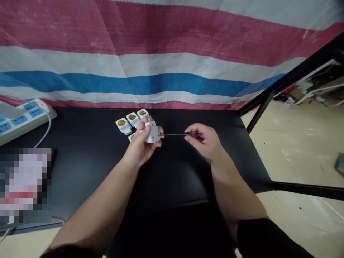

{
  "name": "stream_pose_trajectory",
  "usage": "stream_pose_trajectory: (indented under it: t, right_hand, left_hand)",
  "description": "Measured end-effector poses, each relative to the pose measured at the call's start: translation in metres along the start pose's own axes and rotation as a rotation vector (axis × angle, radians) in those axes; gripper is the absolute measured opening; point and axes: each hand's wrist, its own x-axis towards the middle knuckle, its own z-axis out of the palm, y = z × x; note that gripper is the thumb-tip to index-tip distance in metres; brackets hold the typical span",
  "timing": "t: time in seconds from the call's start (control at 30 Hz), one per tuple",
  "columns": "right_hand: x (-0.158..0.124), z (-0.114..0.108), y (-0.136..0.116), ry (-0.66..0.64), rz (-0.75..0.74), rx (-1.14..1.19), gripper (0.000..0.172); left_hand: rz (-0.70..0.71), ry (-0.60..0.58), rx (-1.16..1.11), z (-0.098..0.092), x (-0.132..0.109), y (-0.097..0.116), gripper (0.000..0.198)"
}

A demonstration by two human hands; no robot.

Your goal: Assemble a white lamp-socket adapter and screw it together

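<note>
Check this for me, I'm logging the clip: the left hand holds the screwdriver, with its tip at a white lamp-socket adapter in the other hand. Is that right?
Not quite: the screwdriver is in the right hand, not the left, as the head view shows. The rest stands: its tip is at the white lamp-socket adapter, held in the left hand.

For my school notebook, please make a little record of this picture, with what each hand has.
Left hand: holds a white lamp socket adapter
Right hand: holds a screwdriver with a purple handle, its shaft pointing at the adapter
Nearby: more socket adapters on a black table
Also there: a white power strip; a striped tarp
</note>
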Motion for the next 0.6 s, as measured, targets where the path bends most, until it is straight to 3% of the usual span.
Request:
stream_pose_trajectory:
  t: [0.43,0.6]
  right_hand:
    - [0.0009,-0.0037,0.0037,-0.007,-0.097,-0.058,0.009]
    - [0.0013,-0.0042,0.0023,-0.003,-0.101,-0.093,0.009]
  left_hand:
    - [-0.033,-0.024,-0.012,-0.0037,0.0019,-0.0059,0.063]
    - [0.014,-0.061,0.029,-0.0021,0.0002,-0.0076,0.059]
